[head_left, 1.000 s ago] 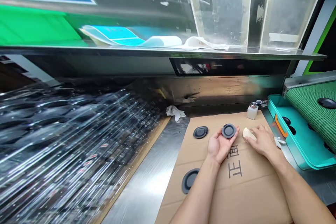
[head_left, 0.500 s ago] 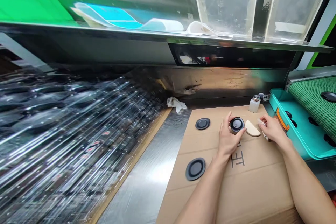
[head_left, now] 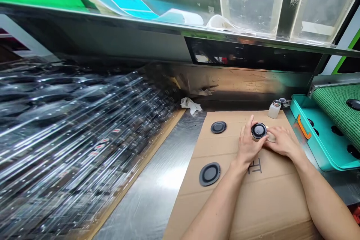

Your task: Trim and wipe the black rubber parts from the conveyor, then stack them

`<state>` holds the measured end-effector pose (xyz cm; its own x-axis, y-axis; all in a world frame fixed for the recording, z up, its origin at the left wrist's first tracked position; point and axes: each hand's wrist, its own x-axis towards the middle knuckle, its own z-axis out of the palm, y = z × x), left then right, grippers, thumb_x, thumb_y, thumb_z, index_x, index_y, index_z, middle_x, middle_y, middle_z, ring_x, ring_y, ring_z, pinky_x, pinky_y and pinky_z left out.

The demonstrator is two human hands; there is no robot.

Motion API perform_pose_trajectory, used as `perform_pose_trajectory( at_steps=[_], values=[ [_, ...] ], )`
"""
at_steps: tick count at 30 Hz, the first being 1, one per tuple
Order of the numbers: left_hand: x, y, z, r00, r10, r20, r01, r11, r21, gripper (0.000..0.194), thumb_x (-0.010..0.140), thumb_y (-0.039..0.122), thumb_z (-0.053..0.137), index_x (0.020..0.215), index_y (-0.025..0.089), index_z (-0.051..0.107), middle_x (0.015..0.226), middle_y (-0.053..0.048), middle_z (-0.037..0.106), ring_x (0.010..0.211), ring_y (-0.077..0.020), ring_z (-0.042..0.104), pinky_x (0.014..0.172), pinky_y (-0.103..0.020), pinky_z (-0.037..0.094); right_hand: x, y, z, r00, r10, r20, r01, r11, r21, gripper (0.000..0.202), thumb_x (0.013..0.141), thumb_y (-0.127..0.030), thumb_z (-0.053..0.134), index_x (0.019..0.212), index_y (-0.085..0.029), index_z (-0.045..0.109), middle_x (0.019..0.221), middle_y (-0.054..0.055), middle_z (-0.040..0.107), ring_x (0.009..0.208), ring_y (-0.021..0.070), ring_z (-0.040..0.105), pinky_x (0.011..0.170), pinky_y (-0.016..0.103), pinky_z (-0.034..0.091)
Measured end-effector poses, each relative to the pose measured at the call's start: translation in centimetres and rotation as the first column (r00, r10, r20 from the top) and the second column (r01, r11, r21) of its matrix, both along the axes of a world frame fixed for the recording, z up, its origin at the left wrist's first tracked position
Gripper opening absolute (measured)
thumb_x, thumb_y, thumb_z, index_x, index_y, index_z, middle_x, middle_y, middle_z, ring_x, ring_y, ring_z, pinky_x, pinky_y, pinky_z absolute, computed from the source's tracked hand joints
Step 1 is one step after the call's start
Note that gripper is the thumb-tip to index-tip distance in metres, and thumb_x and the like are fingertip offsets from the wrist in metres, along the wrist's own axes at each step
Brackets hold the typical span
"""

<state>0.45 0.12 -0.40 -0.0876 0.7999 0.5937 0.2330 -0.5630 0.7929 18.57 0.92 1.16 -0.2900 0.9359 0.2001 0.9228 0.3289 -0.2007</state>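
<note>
My left hand (head_left: 247,144) grips a small round black plastic part (head_left: 258,130) by its rim between thumb and fingers, its dished face tilted up toward me. My right hand (head_left: 282,140) is closed in a pinch at the part's right edge. A pale bit of the white cloth (head_left: 267,128) shows at those fingertips; the rest is hidden. Under the right fingers a cream half-round pad (head_left: 271,137) is partly covered. To the left, two flat dark discs, a far disc (head_left: 218,127) and a near disc (head_left: 209,174), lie on the cardboard sheet (head_left: 275,195).
A small bottle with a metal cap (head_left: 274,109) stands at the cardboard's back edge. On the right, a teal bin (head_left: 323,153) holds several black parts beside a green conveyor belt (head_left: 337,105). Stacked clear plastic trays (head_left: 84,127) fill the left. A crumpled white glove (head_left: 191,105) lies behind.
My right hand has moved left from beside the pad to the black part, bringing the white cloth with it. My left hand has shifted slightly right, still gripping the part.
</note>
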Motion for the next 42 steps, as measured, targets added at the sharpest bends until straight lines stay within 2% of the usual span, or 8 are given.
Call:
perform_pose_trajectory(
  at_steps=[7,13,18,21,26,32,37,42],
  values=[
    [0.0,-0.2,0.5,0.941,-0.073,0.331,0.153,0.963,-0.221,0.083,0.057,0.013,0.087,0.134,0.027,0.057,0.12,-0.008,0.066,0.124,-0.0275,0.055,0.115,-0.041,0.033,-0.9,-0.1,1.6,0.963,-0.043,-0.266,0.084,0.986,0.146,0.035,0.094,-0.032,0.053,0.124,-0.021,0.065,0.131,0.011,0.063,0.121,0.025,0.054,0.103,0.038,0.038],
    [-0.5,0.3,-0.8,0.97,-0.157,0.188,0.201,0.948,-0.248,0.084,0.061,0.013,0.081,0.139,0.026,0.053,0.125,-0.011,0.066,0.123,-0.0297,0.055,0.113,-0.045,0.033,-2.0,-2.2,3.6,0.862,0.278,-0.424,-0.332,0.942,-0.058,0.026,0.089,-0.037,0.06,0.107,-0.028,0.075,0.118,0.003,0.07,0.107,0.0208,0.061,0.097,0.034,0.045],
    [-0.5,0.7,-0.5,0.997,-0.04,0.058,0.053,0.968,-0.245,0.036,0.082,0.032,0.07,0.116,0.021,0.064,0.11,-0.011,0.07,0.104,-0.0247,0.064,0.099,-0.037,0.045,-0.5,-1.0,2.9,0.778,-0.052,-0.627,-0.036,0.991,-0.127,0.045,0.085,-0.053,0.062,0.111,-0.019,0.075,0.083,0.004,0.07,0.071,0.0172,0.06,0.065,0.027,0.046],
    [-1.0,0.0,1.0,0.998,0.049,0.03,-0.038,0.953,-0.302,0.03,0.096,0.044,0.049,0.095,0.02,0.066,0.09,-0.009,0.07,0.083,-0.0218,0.065,0.082,-0.034,0.049,0.6,0.5,1.8,0.813,-0.168,-0.557,0.184,0.983,-0.028,0.042,0.084,-0.05,0.062,0.11,-0.021,0.075,0.086,0.004,0.07,0.079,0.0196,0.062,0.071,0.029,0.045],
    [-6.4,-5.1,3.0,0.993,0.108,-0.05,-0.118,0.935,-0.334,0.033,0.087,0.048,0.063,0.107,0.022,0.066,0.096,-0.009,0.071,0.088,-0.0242,0.066,0.081,-0.034,0.051,0.0,0.7,-0.1,0.98,-0.042,-0.196,0.037,0.999,-0.031,0.03,0.086,-0.04,0.06,0.108,-0.027,0.073,0.103,0.005,0.072,0.101,0.0237,0.061,0.087,0.031,0.041],
    [-15.3,-9.6,0.1,0.905,0.207,-0.372,-0.37,0.814,-0.448,0.042,0.076,0.058,0.069,0.092,0.019,0.066,0.078,-0.004,0.07,0.069,-0.0218,0.063,0.067,-0.033,0.051,-1.5,0.0,-0.6,0.992,0.019,-0.123,-0.025,0.999,-0.047,0.022,0.087,-0.035,0.059,0.102,-0.025,0.07,0.102,0.005,0.072,0.102,0.0237,0.06,0.089,0.032,0.037],
    [-15.9,-8.8,-2.4,0.781,0.176,-0.599,-0.41,0.868,-0.28,0.046,0.08,0.063,0.059,0.087,0.02,0.071,0.092,-0.008,0.07,0.08,-0.023,0.065,0.078,-0.037,0.054,-1.5,0.0,-0.8,0.993,0.015,-0.12,-0.019,0.999,-0.03,0.023,0.086,-0.034,0.059,0.102,-0.024,0.071,0.101,0.006,0.072,0.103,0.0246,0.06,0.091,0.033,0.036],
    [-15.5,-8.6,-2.4,0.673,0.109,-0.731,-0.378,0.901,-0.214,0.059,0.074,0.066,0.062,0.112,0.021,0.07,0.119,-0.011,0.068,0.109,-0.0319,0.066,0.097,-0.048,0.052,-1.9,-0.1,-0.8,0.993,0.033,-0.113,-0.037,0.999,-0.037,0.023,0.086,-0.036,0.059,0.099,-0.022,0.072,0.102,0.008,0.073,0.102,0.0251,0.062,0.092,0.034,0.037]
  ],
)
